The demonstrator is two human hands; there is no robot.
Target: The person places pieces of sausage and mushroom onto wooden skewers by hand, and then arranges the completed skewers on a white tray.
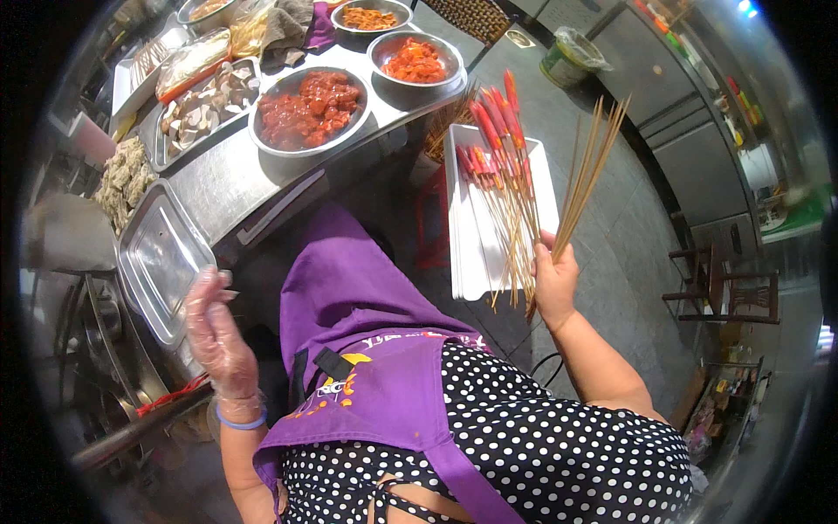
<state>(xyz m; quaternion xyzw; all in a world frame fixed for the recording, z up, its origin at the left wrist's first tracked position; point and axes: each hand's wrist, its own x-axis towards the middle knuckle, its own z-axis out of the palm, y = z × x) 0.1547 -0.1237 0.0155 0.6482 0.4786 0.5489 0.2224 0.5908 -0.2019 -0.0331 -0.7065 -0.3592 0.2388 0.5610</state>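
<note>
My right hand [556,278] grips a bundle of bare bamboo skewers [586,177], fanned out at the top. Skewers tipped with red food pieces [501,121] pass beside its thumb, over a white plastic tray [463,262]. How many of these the hand holds, I cannot tell. More red-tipped skewers [480,164] lie in the tray. My left hand [226,334], in a clear plastic glove, is raised with fingers slightly bent and nothing in it. Its fingertips overlap the rim of a shallow metal tray [157,242]; contact is unclear.
On the steel table [216,196] stand a bowl of red marinated meat [311,108], two bowls of orange-red food [419,62] [368,18] and a tray of sliced mushrooms [209,108]. A greyish cloth-like heap [127,173] lies left. A red stool [432,229] stands under the white tray.
</note>
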